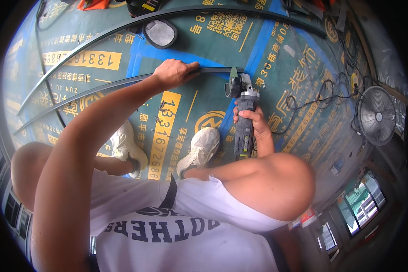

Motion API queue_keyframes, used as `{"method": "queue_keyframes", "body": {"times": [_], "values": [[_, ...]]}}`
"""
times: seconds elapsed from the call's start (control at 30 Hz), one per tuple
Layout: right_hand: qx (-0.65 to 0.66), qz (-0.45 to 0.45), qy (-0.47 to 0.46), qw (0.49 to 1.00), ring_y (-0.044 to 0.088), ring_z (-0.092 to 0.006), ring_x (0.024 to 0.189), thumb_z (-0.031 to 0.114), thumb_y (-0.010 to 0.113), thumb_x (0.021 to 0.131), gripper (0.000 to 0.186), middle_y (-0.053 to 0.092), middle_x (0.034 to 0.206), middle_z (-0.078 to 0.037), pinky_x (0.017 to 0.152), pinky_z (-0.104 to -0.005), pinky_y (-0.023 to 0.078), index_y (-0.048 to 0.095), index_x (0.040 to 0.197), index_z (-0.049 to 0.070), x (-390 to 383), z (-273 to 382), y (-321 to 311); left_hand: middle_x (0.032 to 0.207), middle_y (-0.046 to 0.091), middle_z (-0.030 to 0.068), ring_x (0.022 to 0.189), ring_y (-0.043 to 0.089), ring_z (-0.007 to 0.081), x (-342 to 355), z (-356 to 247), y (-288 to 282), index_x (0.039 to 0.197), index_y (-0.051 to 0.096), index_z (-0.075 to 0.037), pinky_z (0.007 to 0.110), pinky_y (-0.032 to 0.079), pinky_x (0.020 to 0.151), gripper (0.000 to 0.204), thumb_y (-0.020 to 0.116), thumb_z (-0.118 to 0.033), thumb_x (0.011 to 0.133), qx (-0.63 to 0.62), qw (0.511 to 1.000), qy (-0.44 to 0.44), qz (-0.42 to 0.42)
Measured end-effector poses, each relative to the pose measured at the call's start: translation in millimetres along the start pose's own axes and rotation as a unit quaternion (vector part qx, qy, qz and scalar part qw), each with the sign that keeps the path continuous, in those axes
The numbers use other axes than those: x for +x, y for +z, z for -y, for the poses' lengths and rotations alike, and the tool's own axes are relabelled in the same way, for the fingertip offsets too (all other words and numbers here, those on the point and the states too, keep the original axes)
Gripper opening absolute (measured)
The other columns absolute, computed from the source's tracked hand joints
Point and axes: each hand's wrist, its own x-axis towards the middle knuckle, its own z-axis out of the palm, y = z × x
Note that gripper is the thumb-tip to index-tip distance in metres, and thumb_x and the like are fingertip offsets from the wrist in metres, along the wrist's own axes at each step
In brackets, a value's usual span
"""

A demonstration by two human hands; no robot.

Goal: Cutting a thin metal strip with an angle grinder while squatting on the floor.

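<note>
Squatting over a printed green floor covering, I have my left hand (176, 73) closed over a long dark metal strip (122, 83), near its right end. My right hand (253, 119) is wrapped round the body of a grey and black angle grinder (245, 115), which points away from me. Its thin green disc (233, 76) stands edge-on at the right end of the strip. Whether disc and metal touch, or the disc is spinning, I cannot tell. My fingers' undersides are hidden on both hands.
A second long strip (167, 14) curves across the floor beyond the first. Between them lies a rounded grey mesh pad (160, 33). Small dark screws (162, 109) are scattered near my shoes (201, 147). To the right stand a round fan (377, 115) and loose black cables (324, 93).
</note>
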Motion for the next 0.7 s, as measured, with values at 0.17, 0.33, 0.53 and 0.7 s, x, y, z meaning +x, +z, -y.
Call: {"method": "queue_keyframes", "body": {"times": [0.17, 0.33, 0.53, 0.7], "values": [[0.005, 0.008, -0.004, 1.000, 0.070, -0.0235, 0.081, 0.011, 0.073, 0.078, 0.056, 0.068, 0.098, -0.014, 0.076, -0.0397, 0.060, 0.057, 0.129, -0.005, 0.6, -0.7, -4.4, 0.076, 0.068, 0.0155, 0.073, 0.068, 0.0412, 0.2, 1.3, 2.0, 0.112, 0.059, -0.015, 0.051, 0.052, 0.063, 0.026, 0.056, -0.040, 0.107, 0.014, 1.000, 0.008, -0.001], [0.035, -0.004, 0.000, 0.999, 0.070, -0.0230, 0.079, 0.012, 0.076, 0.078, 0.052, 0.068, 0.096, -0.014, 0.074, -0.0387, 0.060, 0.059, 0.125, -0.004, -0.3, -1.1, -4.2, 0.077, 0.068, 0.0153, 0.074, 0.068, 0.0409, 1.0, 1.0, 1.6, 0.113, 0.059, -0.015, 0.051, 0.053, 0.064, 0.027, 0.056, -0.041, 0.107, 0.011, 1.000, 0.003, 0.006], [0.058, -0.009, 0.003, 0.998, 0.070, -0.0229, 0.081, 0.014, 0.075, 0.078, 0.054, 0.068, 0.097, -0.014, 0.075, -0.0385, 0.060, 0.059, 0.126, -0.003, -5.1, 3.5, -10.3, 0.077, 0.069, 0.0149, 0.074, 0.068, 0.0405, 1.6, 0.0, 2.2, 0.113, 0.059, -0.015, 0.051, 0.053, 0.064, 0.027, 0.057, -0.041, 0.107, 0.017, 1.000, -0.006, 0.010], [0.020, 0.007, 0.003, 1.000, 0.070, -0.0229, 0.080, 0.014, 0.075, 0.077, 0.054, 0.068, 0.097, -0.014, 0.074, -0.0381, 0.060, 0.059, 0.126, -0.003, -0.3, 3.0, -6.9, 0.076, 0.069, 0.0160, 0.073, 0.068, 0.0413, 1.8, 0.0, 0.2, 0.111, 0.060, -0.015, 0.052, 0.053, 0.064, 0.027, 0.059, -0.041, 0.106, 0.008, 1.000, 0.008, -0.005]]}}
